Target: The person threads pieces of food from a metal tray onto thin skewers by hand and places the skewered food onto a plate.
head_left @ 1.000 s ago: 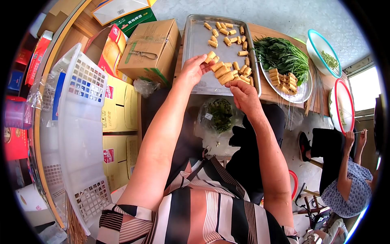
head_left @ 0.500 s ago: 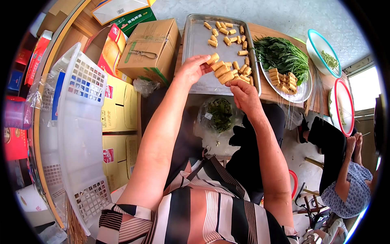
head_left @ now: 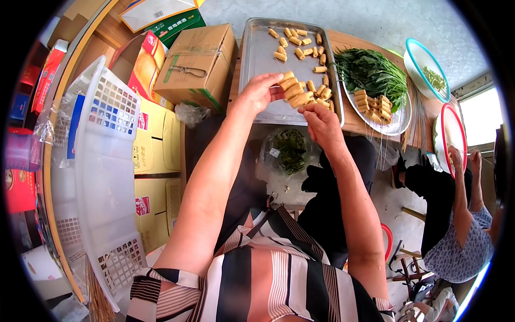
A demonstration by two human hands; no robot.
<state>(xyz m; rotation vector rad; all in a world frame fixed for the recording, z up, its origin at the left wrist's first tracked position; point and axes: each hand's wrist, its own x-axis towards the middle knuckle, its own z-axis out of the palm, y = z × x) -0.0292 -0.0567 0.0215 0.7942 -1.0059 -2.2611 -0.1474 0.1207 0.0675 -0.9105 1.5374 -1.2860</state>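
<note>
Several tan rolls [head_left: 294, 90] sit side by side in a row between my hands, above the near part of a metal tray [head_left: 268, 53]. My left hand [head_left: 258, 92] is closed on the top roll of the row. At the lower end of the row, my right hand [head_left: 322, 122] is pinched, apparently on the thin skewer that bears the rolls; the skewer itself is mostly hidden. More loose rolls [head_left: 307, 52] lie in the tray. Right of it, a white plate [head_left: 403, 119] holds leafy greens [head_left: 375, 72] and skewered rolls [head_left: 375, 107].
Cardboard boxes [head_left: 196, 67] and a white plastic crate [head_left: 107, 161] stand at the left. Thin skewers [head_left: 421, 115] lie beyond the plate, near a blue-rimmed bowl [head_left: 427, 70] and a red-rimmed basin [head_left: 451, 139]. Another person [head_left: 461, 241] sits at the right. A bag of greens [head_left: 289, 151] is below the tray.
The top roll, apart from the others a second ago, has come down against the row with my left hand. The other person's hands have moved up toward the red-rimmed basin.
</note>
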